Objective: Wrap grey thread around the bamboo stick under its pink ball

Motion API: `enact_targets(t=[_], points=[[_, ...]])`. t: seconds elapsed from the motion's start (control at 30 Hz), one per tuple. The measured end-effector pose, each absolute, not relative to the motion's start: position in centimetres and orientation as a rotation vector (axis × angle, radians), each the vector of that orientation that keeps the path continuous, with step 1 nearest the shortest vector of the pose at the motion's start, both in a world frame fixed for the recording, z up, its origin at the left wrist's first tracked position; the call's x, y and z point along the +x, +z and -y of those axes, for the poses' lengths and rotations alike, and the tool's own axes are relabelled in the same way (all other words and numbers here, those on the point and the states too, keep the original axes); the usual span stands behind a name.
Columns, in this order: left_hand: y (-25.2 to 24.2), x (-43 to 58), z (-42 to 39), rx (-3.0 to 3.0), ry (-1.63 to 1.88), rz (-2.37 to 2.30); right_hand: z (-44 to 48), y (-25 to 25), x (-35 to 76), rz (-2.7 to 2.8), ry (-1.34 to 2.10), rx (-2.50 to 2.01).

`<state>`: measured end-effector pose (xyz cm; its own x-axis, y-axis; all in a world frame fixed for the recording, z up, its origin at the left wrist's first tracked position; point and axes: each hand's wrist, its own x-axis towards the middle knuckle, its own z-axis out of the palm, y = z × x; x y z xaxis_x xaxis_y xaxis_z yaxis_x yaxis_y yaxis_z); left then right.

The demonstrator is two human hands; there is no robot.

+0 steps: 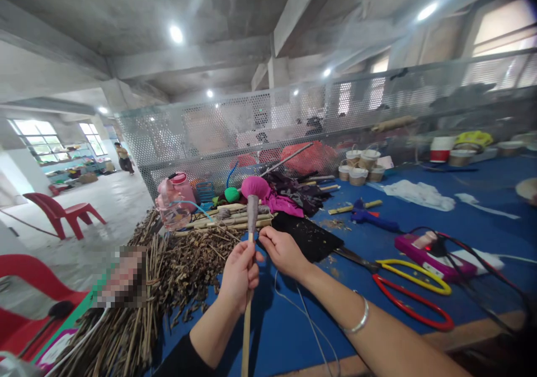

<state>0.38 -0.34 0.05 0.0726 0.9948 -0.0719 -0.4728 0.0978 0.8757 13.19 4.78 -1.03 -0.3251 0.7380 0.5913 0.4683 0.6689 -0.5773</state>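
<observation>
My left hand point(239, 273) is closed around a slim pale wooden stick point(246, 332), held upright over the blue table. The top of the stick carries a grey wrapped, cone-shaped head point(252, 215) that widens upward. Just right of the stick, my right hand point(285, 251) is pinched, thumb and forefinger together. Thin grey thread point(308, 312) hangs below this hand and loops down toward the table edge; the bit between the fingertips is too fine to see clearly. Large scissors point(377, 268) with one yellow and one red handle lie to the right of my right hand.
Bundles of dried stalks point(138, 310) cover the table's left side. Behind are a magenta cloth ball point(255, 187), a pink jug point(181, 189) and several small tubs point(358, 175). A purple power strip point(434, 258) with cables lies right. A perforated metal screen point(201, 142) borders the back.
</observation>
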Motion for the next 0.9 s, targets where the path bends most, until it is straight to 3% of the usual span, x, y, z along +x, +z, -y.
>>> enact_targets(t=[0.33,0.73,0.9], points=[[0.1,0.3,0.5,0.749,1.189,-0.782,-5.1,-0.7,13.7,1.973,0.351,-0.908],[-0.2,0.5,0.5,0.763,1.236,-0.802,-4.6,0.5,14.3,1.979,0.062,-0.913],[-0.1,0.2,0.5,0.771,1.261,-0.791,-4.9,0.2,13.7,2.015,0.234,-0.893]])
